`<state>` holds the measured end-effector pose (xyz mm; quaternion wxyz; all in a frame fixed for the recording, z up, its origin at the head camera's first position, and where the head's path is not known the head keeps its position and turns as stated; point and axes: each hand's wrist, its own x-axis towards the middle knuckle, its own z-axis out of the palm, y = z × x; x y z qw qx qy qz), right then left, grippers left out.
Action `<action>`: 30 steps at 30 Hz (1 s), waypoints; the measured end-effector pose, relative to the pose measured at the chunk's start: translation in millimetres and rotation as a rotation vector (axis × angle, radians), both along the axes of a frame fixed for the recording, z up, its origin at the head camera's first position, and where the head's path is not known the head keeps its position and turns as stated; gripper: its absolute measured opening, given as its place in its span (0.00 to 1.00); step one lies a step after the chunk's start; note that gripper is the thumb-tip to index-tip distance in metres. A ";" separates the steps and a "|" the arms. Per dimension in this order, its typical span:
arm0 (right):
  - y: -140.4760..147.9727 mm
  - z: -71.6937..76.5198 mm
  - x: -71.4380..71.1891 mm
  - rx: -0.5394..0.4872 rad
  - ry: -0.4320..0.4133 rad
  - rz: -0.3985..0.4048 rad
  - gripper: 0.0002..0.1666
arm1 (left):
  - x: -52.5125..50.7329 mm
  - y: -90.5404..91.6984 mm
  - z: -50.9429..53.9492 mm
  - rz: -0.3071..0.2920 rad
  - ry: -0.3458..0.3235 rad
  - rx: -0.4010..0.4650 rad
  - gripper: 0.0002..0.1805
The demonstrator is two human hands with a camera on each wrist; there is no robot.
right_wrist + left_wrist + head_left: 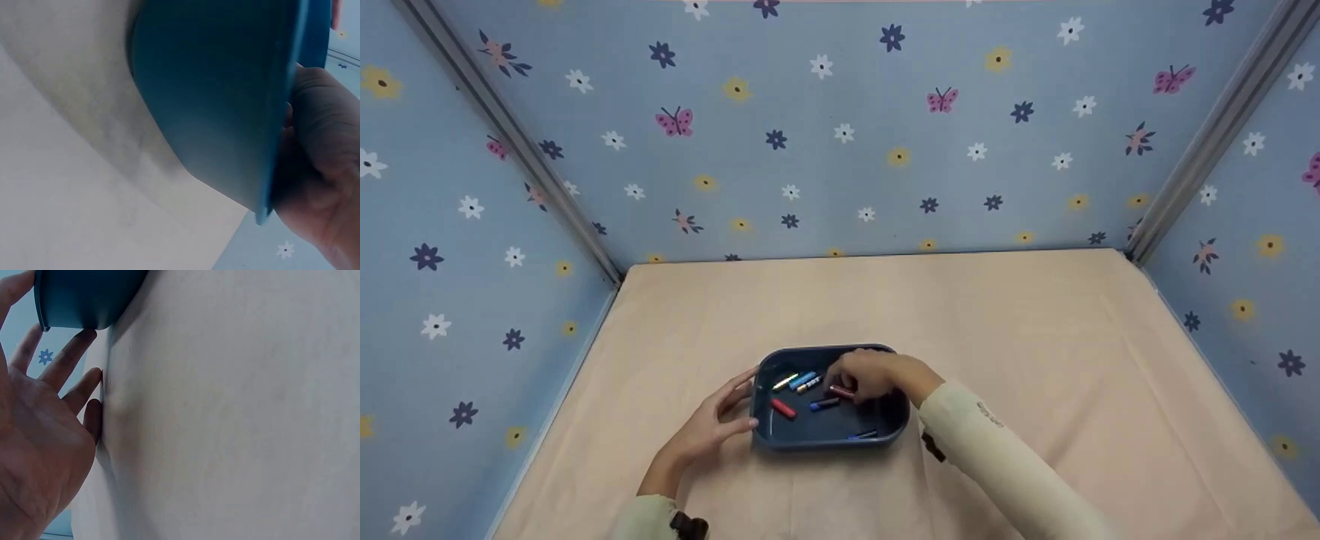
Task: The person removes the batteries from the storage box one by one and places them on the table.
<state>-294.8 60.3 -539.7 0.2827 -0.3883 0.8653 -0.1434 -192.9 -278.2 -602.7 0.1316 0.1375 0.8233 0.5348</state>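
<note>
Right sleeve [1005, 454] foremost; left hand [706, 422] against tray [817, 444], right hand [866, 373] inside

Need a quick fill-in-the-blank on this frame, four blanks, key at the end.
1. The ____ hand reaches inside the dark blue bin.
2. The left hand touches the bin's ____ end.
3. The small cylinder at the reaching hand's fingertips is dark ____.
4. The wall shows flowers and winged pink ____.

Missing words: right; left; red; butterflies.
</note>
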 end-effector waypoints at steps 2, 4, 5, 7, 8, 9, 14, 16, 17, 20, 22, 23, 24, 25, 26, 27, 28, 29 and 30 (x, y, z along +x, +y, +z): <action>0.5 5.0 -1.3 -0.019 -0.016 0.000 0.31 | -0.3 -0.2 0.4 -0.002 0.000 0.003 0.48; 1.2 10.0 -1.9 -0.043 -0.030 0.005 0.32 | -0.5 -0.2 0.9 -0.004 0.000 0.005 0.48; 1.6 11.9 -2.2 -0.051 -0.031 0.009 0.32 | -0.6 -0.2 1.1 -0.002 0.000 0.005 0.48; 2.6 14.0 -2.1 -0.065 -0.032 0.006 0.32 | -0.8 0.0 1.4 -0.002 0.003 0.004 0.48; 3.3 14.4 -1.6 -0.072 -0.034 0.003 0.33 | -1.0 0.1 1.4 -0.002 0.005 0.001 0.47; 4.1 14.4 -1.1 -0.079 -0.039 -0.003 0.33 | -1.1 0.4 1.5 -0.002 0.003 0.004 0.47; 8.8 11.5 3.2 -0.155 -0.060 -0.042 0.34 | -1.2 1.1 0.6 -0.001 -0.010 0.015 0.48; 10.6 11.2 5.1 -0.204 -0.075 -0.052 0.33 | -1.1 1.0 0.3 0.000 -0.011 0.015 0.48; 11.5 11.1 5.9 -0.232 -0.084 -0.058 0.33 | -0.9 0.8 0.3 0.001 -0.010 0.013 0.48; 14.5 11.9 8.7 -0.308 -0.111 -0.078 0.32 | -0.8 0.5 0.5 0.000 -0.004 0.012 0.48; 16.6 12.3 10.4 -0.351 -0.113 -0.090 0.32 | -0.7 0.4 0.8 -0.001 -0.006 0.013 0.47; 17.7 12.4 11.4 -0.375 -0.117 -0.097 0.32 | -0.6 0.4 0.9 0.000 -0.008 0.015 0.47; 18.8 12.5 12.6 -0.400 -0.125 -0.104 0.32 | -0.5 0.4 0.9 0.002 -0.012 0.015 0.47; 19.8 12.6 13.8 -0.428 -0.136 -0.114 0.32 | -0.3 0.4 1.0 0.003 -0.013 0.016 0.47; 20.8 12.3 14.8 -0.460 -0.149 -0.127 0.33 | -0.1 0.4 0.9 0.004 -0.013 0.014 0.47; 22.0 12.5 16.0 -0.491 -0.164 -0.143 0.33 | 0.0 0.5 0.9 0.005 -0.012 0.012 0.47; 23.1 12.5 17.1 -0.524 -0.183 -0.164 0.34 | 0.1 0.4 0.8 0.006 -0.010 0.009 0.47; 24.4 12.4 18.1 -0.557 -0.201 -0.187 0.34 | 0.0 0.3 0.6 0.007 -0.008 0.008 0.47; 25.9 12.5 19.0 -0.588 -0.215 -0.208 0.35 | -0.1 0.2 0.7 0.007 -0.005 0.006 0.47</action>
